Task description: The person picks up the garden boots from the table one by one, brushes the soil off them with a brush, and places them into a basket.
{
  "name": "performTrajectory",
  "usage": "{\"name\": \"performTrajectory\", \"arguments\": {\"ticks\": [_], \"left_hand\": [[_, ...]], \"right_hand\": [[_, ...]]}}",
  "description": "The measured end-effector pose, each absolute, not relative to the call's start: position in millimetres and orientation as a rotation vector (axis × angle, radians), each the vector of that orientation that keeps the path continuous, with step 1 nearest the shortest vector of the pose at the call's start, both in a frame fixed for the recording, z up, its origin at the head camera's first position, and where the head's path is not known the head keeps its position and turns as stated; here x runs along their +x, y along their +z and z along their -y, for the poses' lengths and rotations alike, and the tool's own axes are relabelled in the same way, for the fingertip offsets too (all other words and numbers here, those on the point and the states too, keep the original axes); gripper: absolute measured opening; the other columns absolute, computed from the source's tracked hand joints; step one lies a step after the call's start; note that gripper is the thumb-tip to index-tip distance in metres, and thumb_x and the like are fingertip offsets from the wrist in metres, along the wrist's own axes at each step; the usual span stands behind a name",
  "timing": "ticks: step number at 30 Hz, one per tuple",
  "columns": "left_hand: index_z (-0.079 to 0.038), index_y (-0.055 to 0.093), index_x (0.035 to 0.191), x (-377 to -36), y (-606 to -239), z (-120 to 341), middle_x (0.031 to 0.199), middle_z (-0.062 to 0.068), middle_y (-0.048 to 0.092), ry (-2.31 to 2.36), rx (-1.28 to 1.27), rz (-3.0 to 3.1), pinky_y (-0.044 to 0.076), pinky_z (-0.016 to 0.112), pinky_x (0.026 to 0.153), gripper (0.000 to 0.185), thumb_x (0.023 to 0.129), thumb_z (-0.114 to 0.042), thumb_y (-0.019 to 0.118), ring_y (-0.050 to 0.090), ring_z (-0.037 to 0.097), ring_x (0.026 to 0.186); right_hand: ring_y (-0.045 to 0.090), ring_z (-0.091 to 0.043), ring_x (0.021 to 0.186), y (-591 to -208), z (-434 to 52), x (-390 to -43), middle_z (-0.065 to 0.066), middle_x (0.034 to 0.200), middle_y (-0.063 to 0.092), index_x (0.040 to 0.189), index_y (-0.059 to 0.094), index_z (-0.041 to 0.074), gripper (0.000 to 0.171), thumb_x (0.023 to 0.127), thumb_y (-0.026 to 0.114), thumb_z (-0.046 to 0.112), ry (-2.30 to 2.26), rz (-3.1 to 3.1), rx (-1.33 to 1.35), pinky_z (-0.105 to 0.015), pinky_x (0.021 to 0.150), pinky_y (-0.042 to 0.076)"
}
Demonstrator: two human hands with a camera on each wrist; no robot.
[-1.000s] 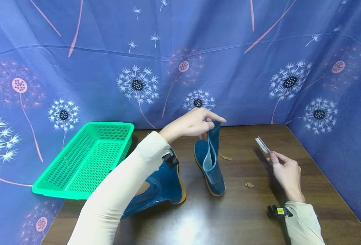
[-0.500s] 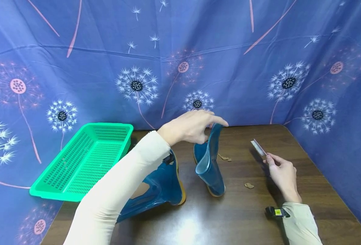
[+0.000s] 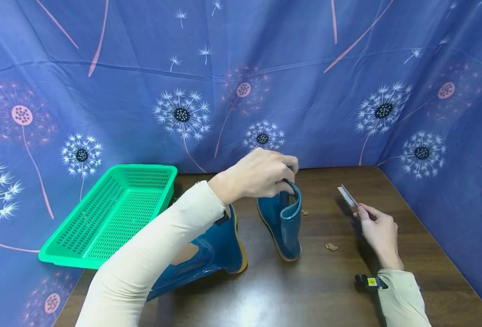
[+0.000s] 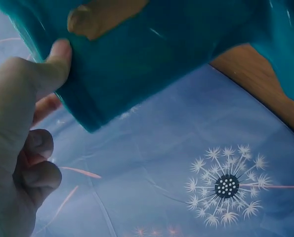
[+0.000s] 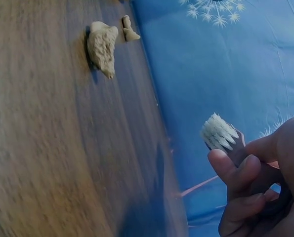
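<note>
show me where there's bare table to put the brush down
Bare wood lies along the near edge of the table, in front of both boots. The far right corner beyond the brush is free too. It is crowded between the upright boot and the right hand, where clumps lie.

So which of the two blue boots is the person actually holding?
The upright rubber boot mid-table; the left hand pinches its folded top edge. The other boot lies tipped beneath the left forearm, untouched.

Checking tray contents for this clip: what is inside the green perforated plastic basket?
The green perforated plastic basket shows only its bare mesh floor. Its near right corner is covered by the left sleeve, so that part cannot be checked.
</note>
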State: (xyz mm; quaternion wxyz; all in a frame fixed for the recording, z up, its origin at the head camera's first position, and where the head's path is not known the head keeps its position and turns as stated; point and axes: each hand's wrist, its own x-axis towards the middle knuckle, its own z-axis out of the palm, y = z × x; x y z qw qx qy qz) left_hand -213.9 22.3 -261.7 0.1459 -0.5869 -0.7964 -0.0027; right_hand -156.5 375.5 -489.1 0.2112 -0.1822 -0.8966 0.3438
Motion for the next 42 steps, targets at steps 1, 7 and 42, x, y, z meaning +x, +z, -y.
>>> {"name": "performTrajectory", "arguments": {"ticks": [1,7,42], "left_hand": [[-0.025,0.084,0.098,-214.7,-262.2,-22.4,0.105,-0.008,0.07,-0.015,-1.674,2.282,0.05,0.024,0.062,0.02,0.103,-0.04,0.072,0.066,0.006,0.077],[-0.021,0.079,0.092,-213.4,-256.4,-29.4,0.086,-0.005,0.066,-0.085,-1.571,2.287,0.038,0.024,0.052,0.026,0.108,-0.035,0.064,0.057,0.009,0.062],[-0.017,0.087,0.102,-217.9,-294.0,-53.4,0.099,-0.006,0.079,-1.787,-0.463,2.655,0.046,0.024,0.072,0.022,0.099,-0.035,0.076,0.057,0.005,0.086]], "right_hand": [[0.05,0.01,0.066,-489.9,-376.2,-155.9,-0.001,0.097,0.084,0.135,0.075,0.013,0.043,0.109,0.056,0.041,0.966,2.49,-0.522,-0.028,0.068,0.041],[0.049,0.012,0.061,-494.7,-380.0,-152.2,0.001,0.093,0.084,0.136,0.075,0.013,0.044,0.108,0.057,0.042,0.981,2.481,-0.586,-0.026,0.066,0.04],[0.068,-0.042,0.125,-493.4,-370.8,-159.7,-0.005,0.101,0.084,0.135,0.075,0.011,0.044,0.109,0.055,0.04,1.023,2.432,-0.559,-0.037,0.081,0.044]]}}
